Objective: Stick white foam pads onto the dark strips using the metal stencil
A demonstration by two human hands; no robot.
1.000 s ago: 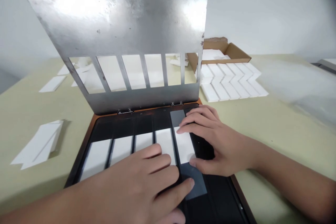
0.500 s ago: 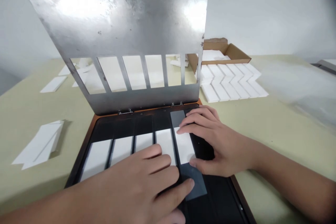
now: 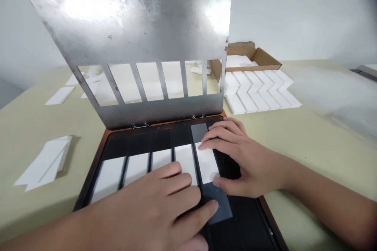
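Note:
A white card [image 3: 207, 162] lies on a dark grey, glossy strip [image 3: 219, 213] in a black slotted tray [image 3: 138, 141]. My right hand [image 3: 250, 160] arches over that card, its index fingertip at the upper edge and its thumb at the lower right corner. The other right fingers rest beside the strip's upper end. My left hand [image 3: 167, 208] lies low across the tray, index fingertip pressing on the lower part of the strip. Its other fingers are bent and hold nothing visible. More white cards [image 3: 110, 174] fill slots to the left, partly covered by my left hand.
A metal lid [image 3: 171, 19] with several rectangular windows stands raised, hinged at the tray's back edge. Stacked white pieces [image 3: 259, 90] sit behind right, before a cardboard box [image 3: 269, 62]. Loose white strips [image 3: 44, 162] lie at left on the pale table [image 3: 318, 133].

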